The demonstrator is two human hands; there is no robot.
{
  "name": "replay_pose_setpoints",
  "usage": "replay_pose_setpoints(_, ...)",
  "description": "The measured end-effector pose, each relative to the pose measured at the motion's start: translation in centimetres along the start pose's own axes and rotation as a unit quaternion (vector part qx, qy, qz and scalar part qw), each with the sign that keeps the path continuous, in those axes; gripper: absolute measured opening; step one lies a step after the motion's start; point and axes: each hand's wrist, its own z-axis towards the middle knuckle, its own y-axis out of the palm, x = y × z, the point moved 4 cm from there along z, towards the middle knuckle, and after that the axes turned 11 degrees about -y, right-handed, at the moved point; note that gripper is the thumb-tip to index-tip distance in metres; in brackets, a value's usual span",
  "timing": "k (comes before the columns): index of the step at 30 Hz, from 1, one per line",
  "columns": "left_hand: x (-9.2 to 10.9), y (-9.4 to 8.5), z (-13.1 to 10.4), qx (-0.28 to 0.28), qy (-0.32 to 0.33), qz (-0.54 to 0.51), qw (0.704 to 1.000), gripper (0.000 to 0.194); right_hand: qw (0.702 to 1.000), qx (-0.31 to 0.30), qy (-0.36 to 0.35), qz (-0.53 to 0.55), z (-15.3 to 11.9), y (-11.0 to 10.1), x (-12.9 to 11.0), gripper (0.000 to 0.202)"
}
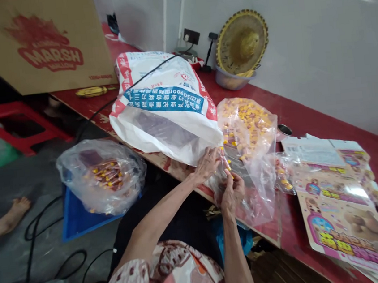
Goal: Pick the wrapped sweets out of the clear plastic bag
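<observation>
Pinching small yellow-capped piece (227, 170) at clear bag (249, 153) mouth on red desk (309, 124) | right hand (231, 193) closed on piece, left hand (206, 164) gripping bag film | step: sorting pieces | next: steady, fine pinch.

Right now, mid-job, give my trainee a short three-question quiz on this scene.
1. True or false: both hands, left hand and right hand, are at the clear plastic bag on the red table.
2. What lies right of that bag? A) printed cards B) a kettle C) shoes
3. What does the blue tray on the floor hold?

Key: 1 true. 2 A, the printed cards. 3 A clear floor bag of small yellow-tipped pieces.
</observation>
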Motion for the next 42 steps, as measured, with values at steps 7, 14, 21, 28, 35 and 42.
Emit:
replay_pose_setpoints(7,-1.9,-1.3,-4.4,0.122,0.131,0.078,0.981,0.023,0.999,-0.031,-0.005,-0.013,-0.2,0.2,0.0,0.059)
replay_pose_setpoints(14,-5.0,-6.5,-8.1,0.175,0.161,0.109,0.965,0.023,0.997,-0.067,-0.021,-0.042,-0.3,0.4,0.3,0.062)
replay_pose_setpoints(21,-16.1,-22.2,-13.1,0.353,-0.059,0.218,0.908,0.024,0.993,-0.094,-0.051,-0.047,0.0,0.7,0.6,0.06)
replay_pose_setpoints(28,-5.8,-12.9,-8.1,0.268,0.098,0.134,0.949,0.024,1.0,-0.015,-0.014,0.012,-0.2,0.1,0.7,0.051)
replay_pose_setpoints(35,2.0,3.4,-1.9,-0.033,0.159,0.215,0.963,0.022,0.996,0.064,-0.013,0.067,-0.2,-0.5,1.2,0.045)
replay_pose_setpoints(42,-1.4,0.3,-2.1,0.022,0.107,0.105,0.988,0.016,0.999,0.037,-0.02,0.024,-0.4,-0.5,1.4,0.047)
